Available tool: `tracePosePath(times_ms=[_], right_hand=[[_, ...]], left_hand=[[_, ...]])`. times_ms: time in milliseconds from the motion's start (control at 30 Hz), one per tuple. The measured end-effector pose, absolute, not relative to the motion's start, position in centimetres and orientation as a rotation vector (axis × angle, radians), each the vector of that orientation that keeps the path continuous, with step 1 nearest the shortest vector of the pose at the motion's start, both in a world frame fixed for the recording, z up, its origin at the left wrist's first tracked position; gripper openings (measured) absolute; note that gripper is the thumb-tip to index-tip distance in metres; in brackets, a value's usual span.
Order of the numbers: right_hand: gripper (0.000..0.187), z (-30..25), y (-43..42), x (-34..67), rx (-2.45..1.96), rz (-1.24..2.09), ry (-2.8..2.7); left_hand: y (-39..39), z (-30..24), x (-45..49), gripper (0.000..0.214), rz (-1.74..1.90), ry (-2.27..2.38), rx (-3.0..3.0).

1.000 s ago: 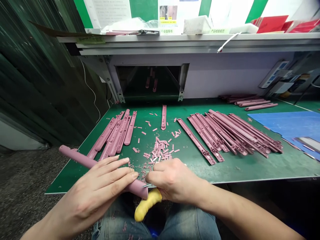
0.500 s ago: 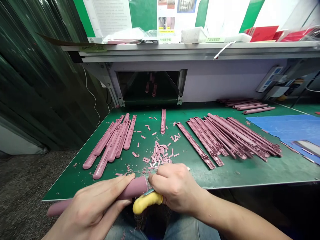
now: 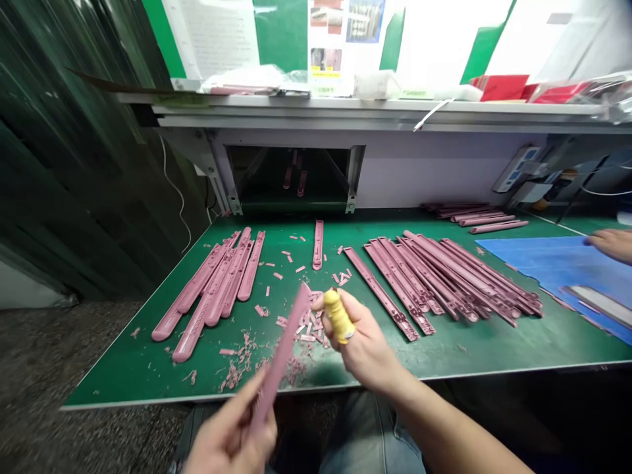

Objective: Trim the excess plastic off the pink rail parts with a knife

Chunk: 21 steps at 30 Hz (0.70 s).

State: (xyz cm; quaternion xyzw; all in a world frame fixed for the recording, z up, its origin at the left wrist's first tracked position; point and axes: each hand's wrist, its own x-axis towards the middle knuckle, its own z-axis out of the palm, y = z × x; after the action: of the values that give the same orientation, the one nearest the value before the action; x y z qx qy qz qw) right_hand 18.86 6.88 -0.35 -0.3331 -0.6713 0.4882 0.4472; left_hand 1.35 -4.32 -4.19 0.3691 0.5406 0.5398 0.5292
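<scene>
My left hand (image 3: 234, 424) is closed round a long pink plastic shell (image 3: 284, 352), which is tilted up from the table's front edge and blurred by motion. In my right hand (image 3: 363, 336) is a knife with a yellow wrapped handle (image 3: 338, 316); its blade does not show clearly. The tip of the shell lies close to my right fingers, and I cannot tell if they touch. Behind and below it are small pink offcuts (image 3: 311, 322) and curled shavings (image 3: 241, 359) on the green table (image 3: 197, 375).
Several pink shells (image 3: 217, 283) lie at the left, and a larger pile (image 3: 444, 270) at the right. A single shell (image 3: 318, 245) lies before the conveyor opening (image 3: 291, 178). Another person's hand (image 3: 612, 245) reaches over the blue mat (image 3: 533, 263).
My left hand has swung the shell from lying sideways to pointing up and away. My right hand has lifted off its end, turning the knife's yellow handle upward. Another person's hand has appeared at right.
</scene>
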Motion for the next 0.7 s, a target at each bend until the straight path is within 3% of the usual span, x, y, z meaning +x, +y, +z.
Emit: tracePosePath(times_ms=[200, 333, 467, 567, 633, 700], right_hand=[[0.050, -3.8, 3.3, 16.6, -0.539, 0.742, -2.413], [0.068, -5.3, 2.6, 14.7, -0.629, 0.348, -2.532], [0.062, -5.0, 3.1, 14.6, -0.626, 0.189, -2.597], [0.043, -4.9, 2.7, 15.3, -0.479, 0.158, -2.662], [0.034, -5.1, 2.3, 15.7, -0.354, 0.194, -2.660], [0.036, -5.4, 2.3, 15.9, -0.356, 0.293, -2.598]], left_hand=[[2.6, -1.2, 0.2, 0.024, 1.536, 1.199, 0.405], [4.0, -1.3, 0.4, 0.023, 1.616, 1.133, 0.388], [3.7, -1.6, 1.0, 0.021, 1.646, 1.079, 0.381], [3.8, -1.4, 0.8, 0.020, 1.648, 1.025, 0.324], [3.9, -1.0, 0.5, 0.018, 1.620, 0.963, 0.275], [3.8, -0.6, 0.1, 0.018, 1.577, 0.872, 0.237]])
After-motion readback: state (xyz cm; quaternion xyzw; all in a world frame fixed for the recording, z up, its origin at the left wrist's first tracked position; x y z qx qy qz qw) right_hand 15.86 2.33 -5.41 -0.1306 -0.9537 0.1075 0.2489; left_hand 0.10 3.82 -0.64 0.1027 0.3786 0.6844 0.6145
